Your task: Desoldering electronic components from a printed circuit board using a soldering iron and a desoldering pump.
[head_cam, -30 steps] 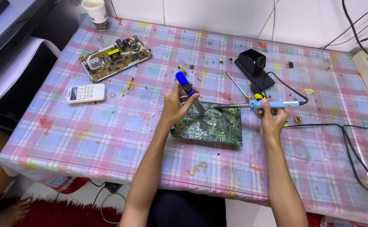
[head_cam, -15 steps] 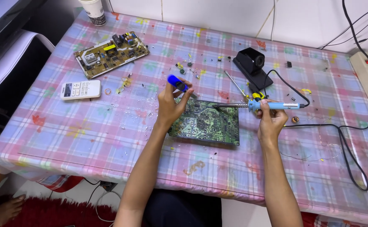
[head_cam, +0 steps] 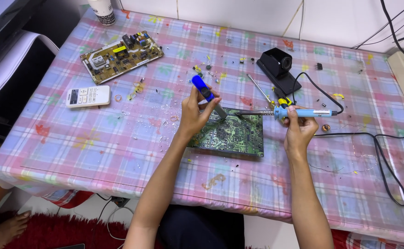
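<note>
Holding a blue desoldering pump (head_cam: 207,95) in the left hand (head_cam: 193,115) and a soldering iron (head_cam: 285,112) in the right hand (head_cam: 297,130), the person keeps both tips on the green circuit board (head_cam: 232,133), the joint looking only partly cleared.

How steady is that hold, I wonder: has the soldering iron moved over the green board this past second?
No. The soldering iron keeps its tip at the far edge of the green circuit board, as before; only the camera shifted slightly.

A surface (head_cam: 96,152) under a pink and blue checked cloth stands against a white tiled wall (head_cam: 238,14). Below its near edge lie pale floor tiles (head_cam: 91,210) and a red rug (head_cam: 50,233); even light falls from above
</note>
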